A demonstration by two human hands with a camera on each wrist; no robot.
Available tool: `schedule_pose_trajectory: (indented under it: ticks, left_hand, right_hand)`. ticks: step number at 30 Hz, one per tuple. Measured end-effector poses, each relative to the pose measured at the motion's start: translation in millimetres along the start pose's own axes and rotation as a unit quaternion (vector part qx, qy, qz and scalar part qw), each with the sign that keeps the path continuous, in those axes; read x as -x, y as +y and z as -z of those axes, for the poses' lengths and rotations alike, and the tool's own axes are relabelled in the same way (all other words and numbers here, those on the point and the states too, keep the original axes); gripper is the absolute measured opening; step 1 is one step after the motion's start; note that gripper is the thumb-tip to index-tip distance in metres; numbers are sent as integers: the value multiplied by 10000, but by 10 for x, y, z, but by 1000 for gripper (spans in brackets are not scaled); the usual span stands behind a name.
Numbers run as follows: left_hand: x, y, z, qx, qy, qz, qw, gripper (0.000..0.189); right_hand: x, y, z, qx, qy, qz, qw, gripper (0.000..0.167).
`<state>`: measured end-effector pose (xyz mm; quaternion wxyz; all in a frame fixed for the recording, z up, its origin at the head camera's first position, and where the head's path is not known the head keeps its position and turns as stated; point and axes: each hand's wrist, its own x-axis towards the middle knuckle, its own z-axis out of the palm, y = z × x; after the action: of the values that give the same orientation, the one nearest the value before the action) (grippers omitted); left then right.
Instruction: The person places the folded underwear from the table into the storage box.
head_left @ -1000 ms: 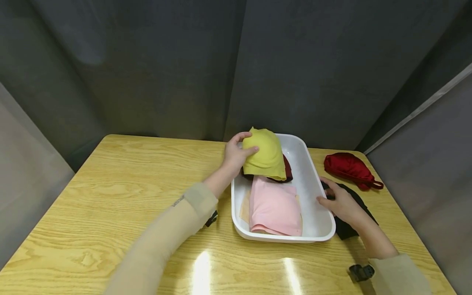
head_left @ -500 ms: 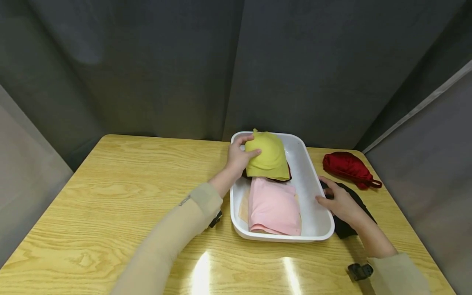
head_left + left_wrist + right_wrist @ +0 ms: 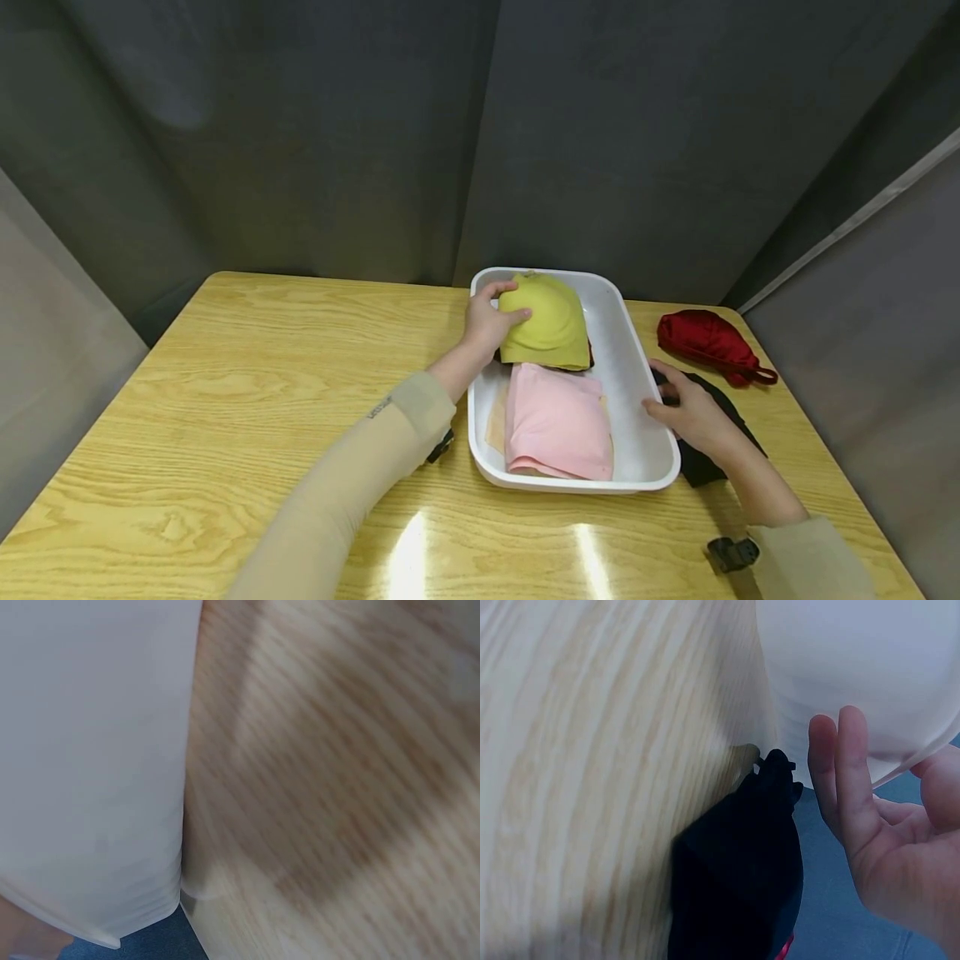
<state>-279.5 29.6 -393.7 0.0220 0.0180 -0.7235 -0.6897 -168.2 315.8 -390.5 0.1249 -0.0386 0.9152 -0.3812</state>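
Observation:
A folded yellow bra (image 3: 545,321) lies in the far end of a white plastic tub (image 3: 633,417), on top of a dark red one that barely shows. My left hand (image 3: 486,323) holds the yellow bra by its left side, thumb on top. Nearer me in the tub sits a folded pink bra (image 3: 558,421) over a beige one (image 3: 497,421). My right hand (image 3: 693,417) grips the tub's right rim, thumb inside and fingers against the outer wall, as the right wrist view shows. A folded black bra (image 3: 739,877) lies on the table beside that hand, partly hidden by it in the head view.
On the wooden table (image 3: 285,358), a shiny red bra (image 3: 708,340) with a strap loop lies at the far right. Dark grey curtains (image 3: 337,142) hang behind the table and at its sides. In the left wrist view the tub's outer wall (image 3: 90,750) stands close.
My left hand has moved slightly right and toward me, lowering the yellow bra onto the dark red one, which it now mostly covers. My right hand has stayed at the rim.

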Motion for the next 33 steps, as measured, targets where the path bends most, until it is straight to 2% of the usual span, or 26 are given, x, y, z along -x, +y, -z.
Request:
schedule_pose_trajectory:
  ticks: [7,17,21,33]
  left_hand:
    - [1,-5,3,-272,-94,-14,9996,48]
    - [-15,-30,-25,-674,-274,227,9971,62]
    - [-19,-42,-42,-966,-384,314,9941,68]
    - [9,-6,-52,-1796,-529,208,9821,69]
  right_hand:
    - [1,-1,-10,19,50,62,10000,77]
    - [4,-11,-12,93,102,110,9998,76]
    - [6,0,-14,100,104,61,9999,76]
    - [8,-9,-18,110,89,31,9999,76]
